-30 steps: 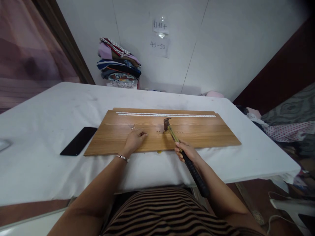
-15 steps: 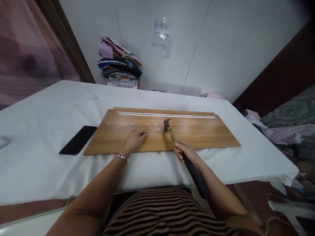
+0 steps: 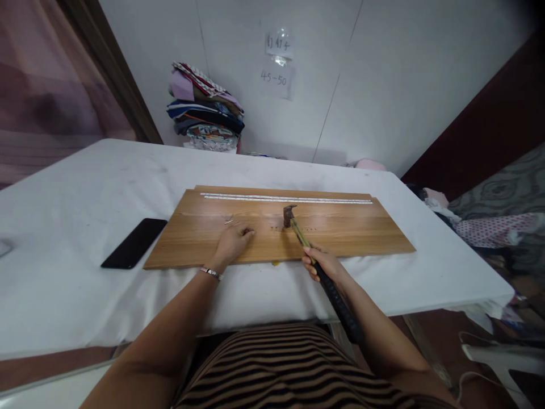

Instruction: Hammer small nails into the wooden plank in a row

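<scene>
A long wooden board [image 3: 353, 230] lies on the white-covered table [image 3: 76, 199]. My right hand [image 3: 322, 263] grips a hammer [image 3: 300, 233] by its handle; the rusty head rests on the board beside a row of small nail marks. My left hand [image 3: 233, 241] rests on the board with its fingers curled and pinched together; whatever they hold is too small to make out. A few loose nails [image 3: 229, 220] lie just beyond that hand. A white measuring strip [image 3: 287, 199] runs along the board's far edge.
A black phone [image 3: 134, 243] lies on the table left of the board. Folded fabrics [image 3: 206, 111] are stacked against the white wall at the back. Patterned cloth [image 3: 498, 227] and a white chair leg sit off the table's right side.
</scene>
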The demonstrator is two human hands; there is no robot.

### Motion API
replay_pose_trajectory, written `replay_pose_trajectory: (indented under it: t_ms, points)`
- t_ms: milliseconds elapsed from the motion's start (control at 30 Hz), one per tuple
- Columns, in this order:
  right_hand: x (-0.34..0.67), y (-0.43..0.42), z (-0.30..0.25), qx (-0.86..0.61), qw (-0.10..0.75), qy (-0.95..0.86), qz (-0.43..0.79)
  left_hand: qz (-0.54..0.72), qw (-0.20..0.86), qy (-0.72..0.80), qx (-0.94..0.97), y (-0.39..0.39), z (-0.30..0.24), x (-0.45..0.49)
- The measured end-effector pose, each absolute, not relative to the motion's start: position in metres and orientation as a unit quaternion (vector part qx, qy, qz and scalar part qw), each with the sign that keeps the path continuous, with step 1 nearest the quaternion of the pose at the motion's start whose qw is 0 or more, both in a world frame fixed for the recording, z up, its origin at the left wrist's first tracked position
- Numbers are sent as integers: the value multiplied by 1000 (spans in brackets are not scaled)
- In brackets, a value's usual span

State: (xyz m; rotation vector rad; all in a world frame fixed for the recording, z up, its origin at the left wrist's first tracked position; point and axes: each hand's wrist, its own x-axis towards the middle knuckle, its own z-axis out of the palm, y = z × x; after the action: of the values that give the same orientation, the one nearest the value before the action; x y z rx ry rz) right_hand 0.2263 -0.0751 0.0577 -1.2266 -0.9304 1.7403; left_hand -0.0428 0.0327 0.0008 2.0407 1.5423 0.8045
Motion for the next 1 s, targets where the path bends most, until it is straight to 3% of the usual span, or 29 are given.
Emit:
replay_pose_trajectory:
  t_ms: [1000]
  points:
    - [225, -78, 58, -474, 399, -371, 692, 290, 216, 567, 740, 36, -5, -44]
